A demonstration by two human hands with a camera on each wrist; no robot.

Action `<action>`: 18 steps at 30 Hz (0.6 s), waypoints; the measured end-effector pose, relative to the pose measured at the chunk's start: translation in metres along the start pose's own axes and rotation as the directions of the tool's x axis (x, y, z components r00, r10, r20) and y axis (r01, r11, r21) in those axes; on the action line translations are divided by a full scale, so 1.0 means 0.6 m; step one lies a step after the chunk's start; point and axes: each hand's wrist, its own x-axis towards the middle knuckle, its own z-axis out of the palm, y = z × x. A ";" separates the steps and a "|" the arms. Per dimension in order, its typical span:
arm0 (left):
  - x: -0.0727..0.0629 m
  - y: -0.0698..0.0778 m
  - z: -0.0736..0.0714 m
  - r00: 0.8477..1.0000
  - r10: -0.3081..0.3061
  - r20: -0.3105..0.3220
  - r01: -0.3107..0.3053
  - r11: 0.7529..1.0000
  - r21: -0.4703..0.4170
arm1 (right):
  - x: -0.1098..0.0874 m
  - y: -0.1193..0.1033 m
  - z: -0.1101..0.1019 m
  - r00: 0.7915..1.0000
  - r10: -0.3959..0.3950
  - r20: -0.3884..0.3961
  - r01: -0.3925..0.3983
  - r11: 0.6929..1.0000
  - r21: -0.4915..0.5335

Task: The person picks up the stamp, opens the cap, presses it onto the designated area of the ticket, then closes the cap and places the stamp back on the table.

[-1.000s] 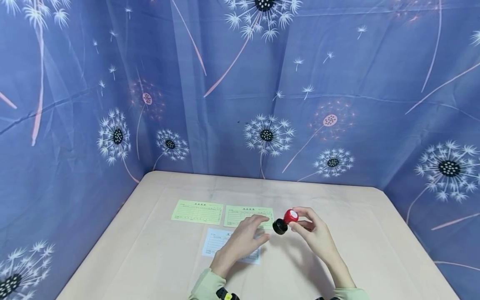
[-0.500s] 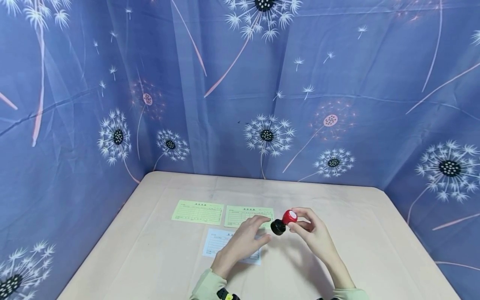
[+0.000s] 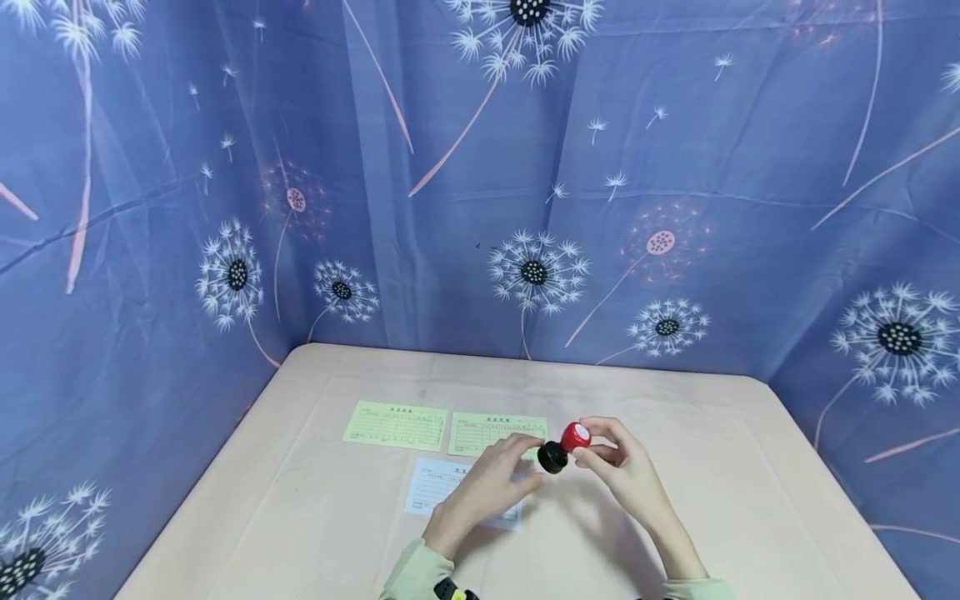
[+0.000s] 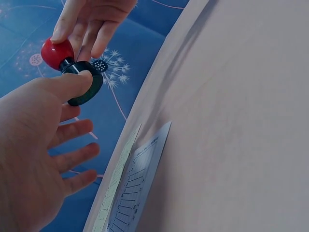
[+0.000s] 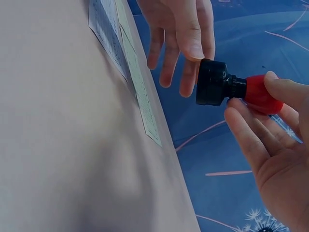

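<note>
My right hand (image 3: pixel 626 471) pinches the round red knob of a hand stamp (image 3: pixel 576 437) between thumb and fingers, holding it tilted above the table. The stamp's wide black end (image 5: pixel 211 82) points toward my left hand (image 3: pixel 495 479). In the left wrist view, the left thumb (image 4: pixel 77 84) overlaps that black end, and the other fingers are spread below it. The right wrist view has the left thumb tip right at the black rim. The stamp's underside is hidden.
Two green printed slips (image 3: pixel 395 424) lie side by side on the pale table (image 3: pixel 322 517). A light blue slip (image 3: pixel 429 485) lies nearer, partly covered by my left hand. A blue dandelion-patterned curtain (image 3: pixel 450 275) stands behind the table and at its sides.
My right hand has brought the stamp slightly left and down, so its black end now sits at the left fingertips. The left hand has barely moved; the slips lie as before.
</note>
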 end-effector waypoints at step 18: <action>0.002 0.002 0.002 1.000 0.019 -0.012 -0.019 0.999 0.028 | -0.003 0.003 0.011 0.999 -0.008 0.031 0.006 0.998 0.065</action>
